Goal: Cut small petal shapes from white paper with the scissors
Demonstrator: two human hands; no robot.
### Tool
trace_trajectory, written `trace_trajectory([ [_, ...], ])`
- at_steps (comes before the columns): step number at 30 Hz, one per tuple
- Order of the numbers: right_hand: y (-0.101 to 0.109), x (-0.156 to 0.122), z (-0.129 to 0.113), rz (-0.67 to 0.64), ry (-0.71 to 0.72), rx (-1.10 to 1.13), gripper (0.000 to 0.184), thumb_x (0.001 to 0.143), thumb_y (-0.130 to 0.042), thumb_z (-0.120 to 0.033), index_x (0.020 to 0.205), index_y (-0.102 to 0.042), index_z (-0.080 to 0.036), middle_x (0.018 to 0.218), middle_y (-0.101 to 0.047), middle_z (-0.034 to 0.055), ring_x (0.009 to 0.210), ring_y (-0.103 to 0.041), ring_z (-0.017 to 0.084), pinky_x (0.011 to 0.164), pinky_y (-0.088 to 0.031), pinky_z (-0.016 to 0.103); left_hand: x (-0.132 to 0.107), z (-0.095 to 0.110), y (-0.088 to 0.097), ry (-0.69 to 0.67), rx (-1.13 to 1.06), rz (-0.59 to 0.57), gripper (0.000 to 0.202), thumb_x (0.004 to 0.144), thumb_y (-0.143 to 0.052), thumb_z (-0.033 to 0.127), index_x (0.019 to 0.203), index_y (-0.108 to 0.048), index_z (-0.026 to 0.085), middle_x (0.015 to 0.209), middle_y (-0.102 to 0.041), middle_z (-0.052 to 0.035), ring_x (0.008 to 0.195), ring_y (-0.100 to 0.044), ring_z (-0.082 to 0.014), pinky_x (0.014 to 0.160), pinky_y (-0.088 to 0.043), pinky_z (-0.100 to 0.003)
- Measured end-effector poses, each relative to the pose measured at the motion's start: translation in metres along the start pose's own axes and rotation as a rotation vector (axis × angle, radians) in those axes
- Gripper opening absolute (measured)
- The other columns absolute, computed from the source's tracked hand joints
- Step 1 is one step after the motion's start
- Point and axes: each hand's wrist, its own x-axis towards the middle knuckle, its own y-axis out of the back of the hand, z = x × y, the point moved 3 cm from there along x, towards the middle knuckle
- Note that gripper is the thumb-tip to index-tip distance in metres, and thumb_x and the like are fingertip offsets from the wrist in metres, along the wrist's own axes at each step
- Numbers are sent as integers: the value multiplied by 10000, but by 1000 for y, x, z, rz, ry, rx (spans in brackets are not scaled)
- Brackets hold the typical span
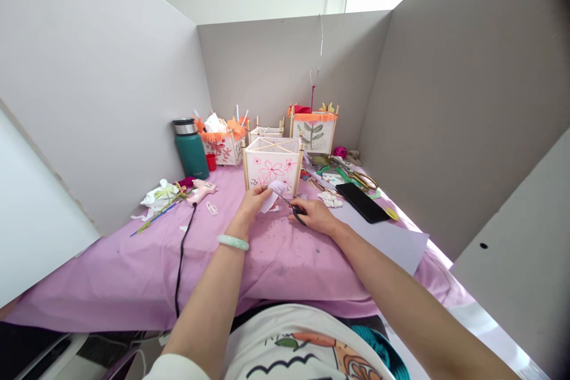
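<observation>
My left hand (252, 200) pinches a small piece of pale lilac paper (272, 195) above the purple tablecloth (133, 273); a green bangle sits on that wrist. My right hand (315, 215) is closed on the black handles of a pair of scissors (291, 206), whose blades reach into the paper's edge. Just behind both hands stands a square paper lantern (272, 167) with pink flowers drawn on its white panel and a wooden stick frame.
More lanterns (314, 129) with orange fringe stand at the back. A green flask (191, 147) is at the left, a pink glue gun (201, 191) with a black cord near it, a black phone (361, 202) and lilac paper sheet (392, 240) at the right. Grey partition walls enclose the table.
</observation>
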Motion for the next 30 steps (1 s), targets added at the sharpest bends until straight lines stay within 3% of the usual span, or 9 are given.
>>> trace_trajectory([
  [30, -1, 0, 2, 11, 10, 5, 298, 847, -742, -357, 1090, -730, -185, 840, -753, 38, 693, -648, 147, 639, -387, 227, 0, -1, -1, 1, 2, -47, 320, 681, -844, 359, 782, -672, 109, 686, -696, -58, 556, -639, -158, 572, -536, -278],
])
